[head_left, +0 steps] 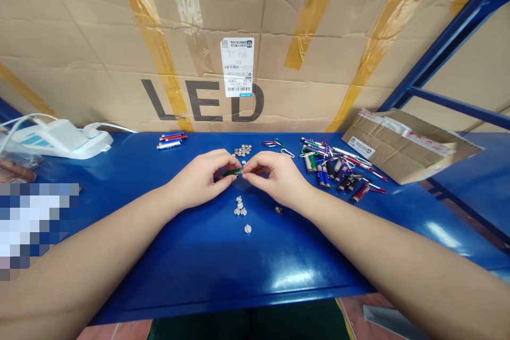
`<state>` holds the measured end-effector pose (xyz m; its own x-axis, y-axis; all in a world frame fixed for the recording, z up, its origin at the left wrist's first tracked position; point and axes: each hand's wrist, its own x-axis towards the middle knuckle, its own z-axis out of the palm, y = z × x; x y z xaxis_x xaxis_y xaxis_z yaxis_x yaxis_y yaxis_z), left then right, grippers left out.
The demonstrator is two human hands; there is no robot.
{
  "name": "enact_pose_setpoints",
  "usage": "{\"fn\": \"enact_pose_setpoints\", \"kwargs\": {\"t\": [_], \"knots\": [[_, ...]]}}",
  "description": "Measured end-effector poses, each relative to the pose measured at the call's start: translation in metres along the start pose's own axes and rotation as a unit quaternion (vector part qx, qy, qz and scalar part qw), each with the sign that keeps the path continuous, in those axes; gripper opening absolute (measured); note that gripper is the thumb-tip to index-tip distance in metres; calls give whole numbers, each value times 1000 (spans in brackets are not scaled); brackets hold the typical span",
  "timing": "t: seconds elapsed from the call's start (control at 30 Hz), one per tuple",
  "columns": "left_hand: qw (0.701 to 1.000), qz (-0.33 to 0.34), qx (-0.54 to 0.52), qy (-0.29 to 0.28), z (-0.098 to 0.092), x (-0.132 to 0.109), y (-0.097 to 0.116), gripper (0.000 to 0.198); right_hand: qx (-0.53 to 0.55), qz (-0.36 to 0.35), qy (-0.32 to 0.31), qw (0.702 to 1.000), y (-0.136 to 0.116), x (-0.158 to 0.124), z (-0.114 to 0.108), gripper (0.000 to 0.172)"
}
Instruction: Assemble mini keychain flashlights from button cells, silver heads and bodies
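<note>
My left hand is closed around a small green penlight tube, with its end pointing right. At that end, the fingertips of my right hand are pinched together; whatever they hold is too small to make out. Just beyond my fingers lies a cluster of button cells. Several round silver caps rest on the blue table on the near side of my hands, with one more cap closer to me. A small dark metallic piece sits below my right wrist.
Several coloured mini flashlights with clips are piled at right, beside an open cardboard box. Loose carabiners lie behind my right hand. Three penlights sit back left, near a white power strip. A large carton walls the back.
</note>
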<state>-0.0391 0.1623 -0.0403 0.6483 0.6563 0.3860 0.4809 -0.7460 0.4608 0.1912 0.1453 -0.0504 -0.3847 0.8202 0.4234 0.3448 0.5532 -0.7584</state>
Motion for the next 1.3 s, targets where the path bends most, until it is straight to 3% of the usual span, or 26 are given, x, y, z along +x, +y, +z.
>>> {"fn": "enact_pose_setpoints", "kwargs": {"t": [0.17,0.27,0.4,0.57,0.67,0.8,0.93,1.13,1.3], "knots": [[1000,-3,-20,2,1,0,-2,13,11,-8,-2,1000,-3,0,0,5],[999,-9,-34,7,0,0,-3,12,-55,-35,-3,998,-2,1,-4,2],[997,-43,-44,51,-1,0,-5,12,-214,-80,-87,970,4,3,-6,19],[991,-102,-63,65,-2,0,-11,18,-302,-105,-163,933,10,5,4,34],[990,-104,-75,59,-2,-1,-12,27,-315,-97,-165,930,7,5,3,34],[993,-92,-57,41,-3,-2,-12,24,-292,-52,-145,944,-3,3,-18,31],[994,-87,-54,37,-3,-3,-12,19,-359,-26,-109,926,-2,5,-36,28],[991,-101,-75,33,-4,-2,-10,15,-432,2,-175,885,8,10,-23,38],[991,-100,-78,35,-5,-3,-10,16,-441,-8,-193,877,2,11,-21,37]]}}
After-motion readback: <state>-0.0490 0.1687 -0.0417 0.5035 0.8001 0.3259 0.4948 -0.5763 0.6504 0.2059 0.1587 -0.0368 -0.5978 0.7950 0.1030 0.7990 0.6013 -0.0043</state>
